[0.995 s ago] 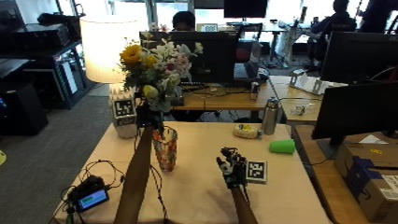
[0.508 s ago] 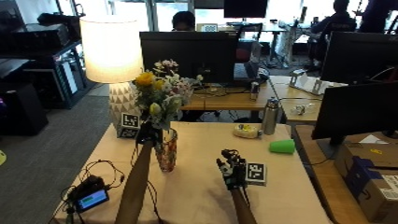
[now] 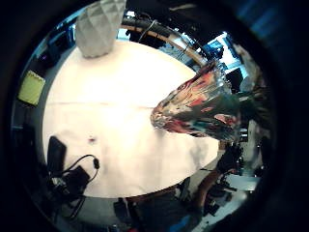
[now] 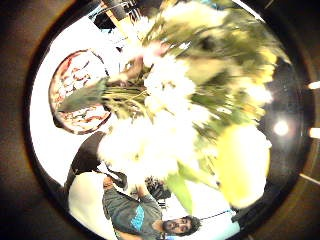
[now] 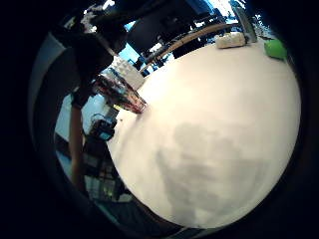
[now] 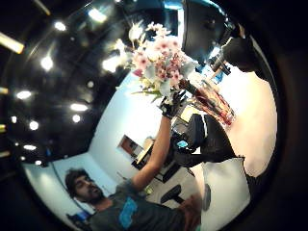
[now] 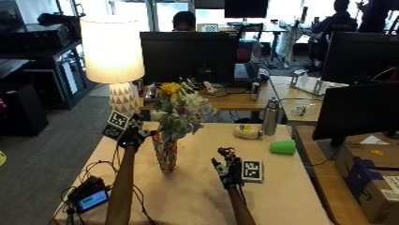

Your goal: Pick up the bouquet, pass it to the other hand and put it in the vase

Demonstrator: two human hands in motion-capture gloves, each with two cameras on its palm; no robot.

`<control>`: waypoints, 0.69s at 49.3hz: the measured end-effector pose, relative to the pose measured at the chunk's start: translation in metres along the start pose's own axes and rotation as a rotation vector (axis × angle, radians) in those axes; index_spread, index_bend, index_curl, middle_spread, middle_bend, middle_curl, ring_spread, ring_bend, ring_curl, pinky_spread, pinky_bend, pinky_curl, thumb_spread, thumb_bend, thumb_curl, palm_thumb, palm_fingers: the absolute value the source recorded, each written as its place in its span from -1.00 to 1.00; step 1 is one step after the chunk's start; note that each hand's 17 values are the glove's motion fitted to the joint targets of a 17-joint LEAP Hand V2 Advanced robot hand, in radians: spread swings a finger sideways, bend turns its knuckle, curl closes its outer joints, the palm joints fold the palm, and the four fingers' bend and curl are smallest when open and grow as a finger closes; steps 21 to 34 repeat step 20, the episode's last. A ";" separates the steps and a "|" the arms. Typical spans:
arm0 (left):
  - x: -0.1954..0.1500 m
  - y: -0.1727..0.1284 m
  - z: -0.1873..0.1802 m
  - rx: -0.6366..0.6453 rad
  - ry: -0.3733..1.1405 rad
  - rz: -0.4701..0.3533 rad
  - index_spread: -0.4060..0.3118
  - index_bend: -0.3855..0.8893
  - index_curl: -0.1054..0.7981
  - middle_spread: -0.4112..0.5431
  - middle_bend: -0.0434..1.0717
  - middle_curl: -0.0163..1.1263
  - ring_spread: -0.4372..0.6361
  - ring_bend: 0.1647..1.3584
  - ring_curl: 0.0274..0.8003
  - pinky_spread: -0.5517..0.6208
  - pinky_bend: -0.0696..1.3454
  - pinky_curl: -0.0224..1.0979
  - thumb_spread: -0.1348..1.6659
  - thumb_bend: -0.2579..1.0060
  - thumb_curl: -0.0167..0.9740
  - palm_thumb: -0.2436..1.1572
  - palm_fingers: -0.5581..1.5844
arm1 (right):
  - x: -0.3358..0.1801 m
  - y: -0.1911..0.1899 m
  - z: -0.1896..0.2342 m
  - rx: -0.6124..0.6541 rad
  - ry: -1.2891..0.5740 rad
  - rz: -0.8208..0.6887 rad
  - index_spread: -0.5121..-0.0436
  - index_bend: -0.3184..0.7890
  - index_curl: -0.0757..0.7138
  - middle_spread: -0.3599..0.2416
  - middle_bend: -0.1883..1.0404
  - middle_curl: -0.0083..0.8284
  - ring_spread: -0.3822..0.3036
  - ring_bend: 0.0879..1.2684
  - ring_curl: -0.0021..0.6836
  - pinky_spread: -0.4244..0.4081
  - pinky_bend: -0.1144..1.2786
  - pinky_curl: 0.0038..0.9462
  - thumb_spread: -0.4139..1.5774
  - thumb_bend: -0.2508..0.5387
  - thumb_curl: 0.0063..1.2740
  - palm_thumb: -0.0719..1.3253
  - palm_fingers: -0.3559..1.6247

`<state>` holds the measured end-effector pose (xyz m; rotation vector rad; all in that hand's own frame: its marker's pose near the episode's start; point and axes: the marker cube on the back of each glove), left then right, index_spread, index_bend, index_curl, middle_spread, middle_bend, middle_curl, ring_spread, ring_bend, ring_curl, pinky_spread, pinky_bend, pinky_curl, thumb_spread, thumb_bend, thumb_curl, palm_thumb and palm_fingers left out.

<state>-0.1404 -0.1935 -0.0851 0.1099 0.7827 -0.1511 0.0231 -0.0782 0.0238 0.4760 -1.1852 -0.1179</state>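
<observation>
my left hand (image 7: 132, 137) has its fingers curled round the stems of the bouquet (image 7: 179, 108), which sits in the mouth of the vase (image 7: 166, 152) on the bench (image 7: 193, 187). my right hand (image 7: 225, 165) hangs above the bench well apart from the vase, fingers relaxed and holding nothing. to finish well, i judge the stems should sink fully to the bottom before i let go, going straight down so the vase doesn't tip. opening the fingers slowly and drawing the hand sideways, clear of the blooms, should keep the flowers from dragging out.
</observation>
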 end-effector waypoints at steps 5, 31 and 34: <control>0.002 0.015 -0.031 0.101 0.011 0.022 0.00 -0.23 0.09 -0.16 -0.63 -0.32 0.15 -0.40 -0.14 0.88 -0.46 -0.53 0.12 -0.60 0.01 0.35 -0.30 | -0.008 -0.002 0.004 -0.001 -0.029 -0.056 -0.08 -0.19 -0.05 -0.32 -0.21 0.10 -0.30 -0.51 0.18 0.65 -0.55 -0.28 0.40 -0.42 -0.23 0.35 0.29; 0.022 0.046 -0.057 0.222 0.124 0.112 0.05 -0.20 -0.05 -0.18 -0.56 -0.33 0.19 -0.34 -0.18 0.89 -0.41 -0.48 0.19 -0.64 -0.09 0.38 -0.27 | -0.017 -0.005 0.020 -0.021 -0.048 -0.040 -0.08 -0.19 -0.04 -0.32 -0.22 0.11 -0.29 -0.53 0.19 0.70 -0.58 -0.30 0.41 -0.42 -0.23 0.35 0.27; 0.022 0.046 -0.057 0.222 0.124 0.112 0.05 -0.20 -0.05 -0.18 -0.56 -0.33 0.19 -0.34 -0.18 0.89 -0.41 -0.48 0.19 -0.64 -0.09 0.38 -0.27 | -0.017 -0.005 0.020 -0.021 -0.048 -0.040 -0.08 -0.19 -0.04 -0.32 -0.22 0.11 -0.29 -0.53 0.19 0.70 -0.58 -0.30 0.41 -0.42 -0.23 0.35 0.27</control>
